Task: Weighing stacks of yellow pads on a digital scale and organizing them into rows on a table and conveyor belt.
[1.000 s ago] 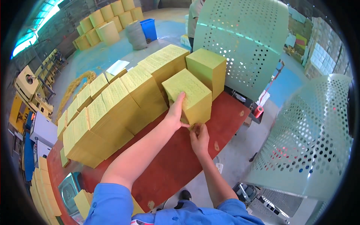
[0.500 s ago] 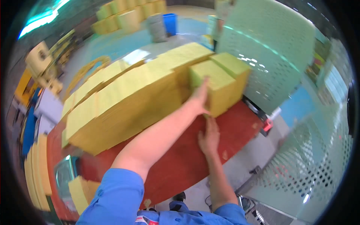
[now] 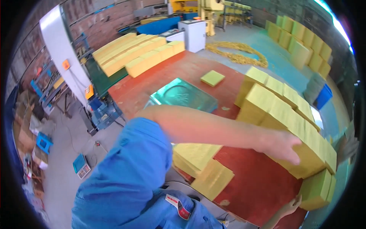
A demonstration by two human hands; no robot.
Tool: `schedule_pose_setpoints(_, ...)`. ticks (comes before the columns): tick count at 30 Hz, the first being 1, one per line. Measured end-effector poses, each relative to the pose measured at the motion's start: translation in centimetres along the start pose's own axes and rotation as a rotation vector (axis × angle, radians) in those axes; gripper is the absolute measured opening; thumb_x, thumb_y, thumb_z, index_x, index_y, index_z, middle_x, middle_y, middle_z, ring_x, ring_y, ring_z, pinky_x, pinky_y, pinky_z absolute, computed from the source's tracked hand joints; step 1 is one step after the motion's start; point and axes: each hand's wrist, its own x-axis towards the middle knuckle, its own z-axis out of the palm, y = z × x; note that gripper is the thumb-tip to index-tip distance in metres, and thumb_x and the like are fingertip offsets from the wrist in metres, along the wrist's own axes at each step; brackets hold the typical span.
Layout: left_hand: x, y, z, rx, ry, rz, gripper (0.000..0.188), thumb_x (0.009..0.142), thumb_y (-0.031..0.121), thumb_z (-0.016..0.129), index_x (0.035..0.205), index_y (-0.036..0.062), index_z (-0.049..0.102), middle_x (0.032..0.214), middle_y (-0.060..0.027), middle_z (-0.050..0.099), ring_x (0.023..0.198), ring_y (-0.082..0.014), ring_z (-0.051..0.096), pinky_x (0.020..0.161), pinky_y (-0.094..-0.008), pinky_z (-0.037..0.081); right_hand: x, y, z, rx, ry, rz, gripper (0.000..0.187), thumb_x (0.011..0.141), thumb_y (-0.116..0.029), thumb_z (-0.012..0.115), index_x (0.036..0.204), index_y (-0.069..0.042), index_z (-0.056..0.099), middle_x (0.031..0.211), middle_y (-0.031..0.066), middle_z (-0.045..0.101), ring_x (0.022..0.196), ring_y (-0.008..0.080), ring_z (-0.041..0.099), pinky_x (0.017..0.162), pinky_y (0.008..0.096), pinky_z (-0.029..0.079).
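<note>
My left hand (image 3: 280, 145) is off the end stack, fingers apart and slightly blurred, in front of a long row of yellow paper stacks (image 3: 272, 101). It holds nothing, and its forearm crosses over the red table (image 3: 251, 173). At the lower right, my right hand (image 3: 291, 206) has its fingers against the near side of a greenish-yellow end stack (image 3: 313, 192), which stands at the end of the row. Close to my body lie a low pile of yellow sheets (image 3: 196, 155) and a loose bundle (image 3: 212, 180), partly hidden by my arm.
A shiny teal-tinted flat plate (image 3: 185, 95) and a small square yellow stack (image 3: 212, 78) lie on the table's far part. More yellow rows (image 3: 137, 55) stand on a green surface at left. A scale (image 3: 81, 166) is on the floor, and a blue bin (image 3: 324, 95) stands beyond the row.
The view has swung left, bringing the far part of the table into sight. My left hand has let go of the end stack; my right hand is still beside it.
</note>
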Motion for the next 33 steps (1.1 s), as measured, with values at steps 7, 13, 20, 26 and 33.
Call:
schedule_pose_setpoints(7, -26.1, -12.0, -18.8, 0.335, 0.424, -0.293, 0.075, 0.089, 0.042, 0.063, 0.144, -0.0039, 0.04, 0.145, -0.0209, 0.044, 0.133, -0.0298, 0.047, 0.11, -0.0383, 0.039, -18.2, -37.0, 10.9, 0.502, -0.33, -0.388, 0.034, 0.094, 0.003, 0.041, 0.122, 0.005, 0.059, 0.122, 0.0178, 0.061, 0.109, 0.0239, 0.06, 0.097, 0.0336, 0.045)
schedule_pose_setpoints(13, -49.2, -27.3, -37.1, 0.562, 0.947, -0.762, 0.066, 0.083, 0.045, 0.065, 0.126, -0.0051, 0.057, 0.129, -0.0245, 0.059, 0.118, -0.0367, 0.058, 0.096, -0.0438, 0.047, -37.1, -50.9, 19.8, 0.811, -0.592, -0.627, 0.03, 0.097, -0.015, 0.058, 0.121, 0.002, 0.059, 0.106, 0.0194, 0.068, 0.091, 0.032, 0.065, 0.087, 0.046, 0.052)
schedule_pose_setpoints(20, -64.2, -43.9, -50.5, 0.706, 1.136, -1.162, 0.051, 0.085, 0.041, 0.061, 0.118, 0.0016, 0.059, 0.122, -0.0212, 0.061, 0.116, -0.0347, 0.059, 0.096, -0.0455, 0.05, -53.9, -58.2, 33.6, 0.699, -1.216, 0.282, 0.022, 0.083, 0.008, 0.047, 0.096, 0.006, 0.065, 0.092, 0.0147, 0.07, 0.087, 0.0195, 0.066, 0.084, 0.0321, 0.051)
schedule_pose_setpoints(26, -61.8, -50.1, -56.0, 0.746, 1.111, -1.087, 0.048, 0.093, 0.041, 0.052, 0.13, 0.01, 0.053, 0.129, -0.0173, 0.057, 0.12, -0.035, 0.056, 0.097, -0.0498, 0.047, -60.1, -58.6, 37.4, 0.577, -1.365, 0.495, 0.021, 0.094, -0.002, 0.052, 0.11, 0.003, 0.066, 0.099, 0.0128, 0.07, 0.091, 0.0212, 0.065, 0.085, 0.0318, 0.051)
schedule_pose_setpoints(33, -62.0, -50.6, -53.6, 0.828, 0.899, -1.15, 0.051, 0.097, 0.045, 0.039, 0.138, 0.0155, 0.049, 0.133, -0.0151, 0.053, 0.123, -0.0339, 0.05, 0.101, -0.0546, 0.038, -65.3, -58.1, 39.7, 0.51, -1.591, 0.736, 0.024, 0.095, 0.0, 0.05, 0.112, 0.004, 0.065, 0.104, 0.0142, 0.07, 0.099, 0.0208, 0.067, 0.09, 0.0334, 0.053)
